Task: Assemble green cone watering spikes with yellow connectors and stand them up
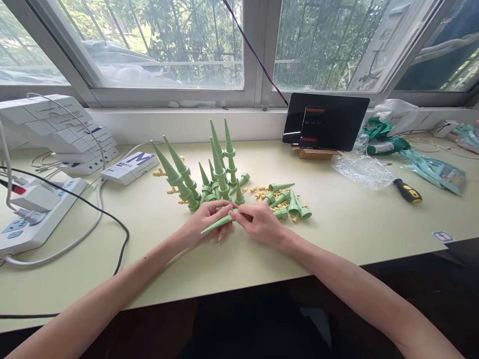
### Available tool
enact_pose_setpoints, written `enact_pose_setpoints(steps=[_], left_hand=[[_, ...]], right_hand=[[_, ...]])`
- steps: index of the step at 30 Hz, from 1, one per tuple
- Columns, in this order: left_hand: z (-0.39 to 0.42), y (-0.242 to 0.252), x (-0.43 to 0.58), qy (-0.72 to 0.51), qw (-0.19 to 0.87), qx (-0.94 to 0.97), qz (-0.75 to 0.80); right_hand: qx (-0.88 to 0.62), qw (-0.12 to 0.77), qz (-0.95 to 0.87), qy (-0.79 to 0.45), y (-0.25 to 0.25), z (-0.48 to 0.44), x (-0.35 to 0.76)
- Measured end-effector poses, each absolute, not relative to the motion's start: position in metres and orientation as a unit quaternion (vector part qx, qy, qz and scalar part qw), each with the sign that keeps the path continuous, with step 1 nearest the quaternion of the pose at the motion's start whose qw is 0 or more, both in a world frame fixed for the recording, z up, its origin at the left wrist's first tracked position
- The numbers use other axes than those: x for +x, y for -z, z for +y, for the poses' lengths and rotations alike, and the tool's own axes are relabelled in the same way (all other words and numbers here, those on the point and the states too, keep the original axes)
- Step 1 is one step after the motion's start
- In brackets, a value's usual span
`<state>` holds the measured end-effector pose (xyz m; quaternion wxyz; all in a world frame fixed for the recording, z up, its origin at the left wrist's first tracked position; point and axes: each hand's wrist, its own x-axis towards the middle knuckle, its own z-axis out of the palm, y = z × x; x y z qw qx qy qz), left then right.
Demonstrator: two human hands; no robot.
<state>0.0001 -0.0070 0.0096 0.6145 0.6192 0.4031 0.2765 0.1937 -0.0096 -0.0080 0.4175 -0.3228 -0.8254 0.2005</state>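
Observation:
My left hand (208, 218) is closed around a long green plastic cone spike (216, 225) whose tip points down-left over the pale table (337, 224). My right hand (257, 223) pinches the spike's wide end, fingers pressed together. Just behind my hands several green cone spikes (209, 164) stand upright in a cluster. To the right lies a loose pile of short green caps (288, 202) mixed with small yellow pieces (262, 192). What my right fingertips hold besides the spike is hidden.
A white power strip (33, 209) with cables and stacked white boxes (63, 129) fill the left side. A dark tablet with a phone (325, 122) leans at the window. Plastic bags (389, 144) and a yellow-black screwdriver (407, 191) lie at right.

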Motion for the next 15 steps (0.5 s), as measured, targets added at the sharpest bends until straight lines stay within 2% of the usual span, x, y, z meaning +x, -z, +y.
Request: enact_pose_setpoints(steps=[10,15], left_hand=[[-0.0086,-0.0122,0.0019,-0.282,0.610,0.617,0.410],[-0.0091,-0.0122,0.0024,-0.287,0.607,0.618,0.409]], right_hand=[[-0.353,0.379,-0.831,-0.202,0.0059,-0.0103,0.1945],[-0.347,0.387,-0.830,-0.203,0.0067,-0.0102,0.1945]])
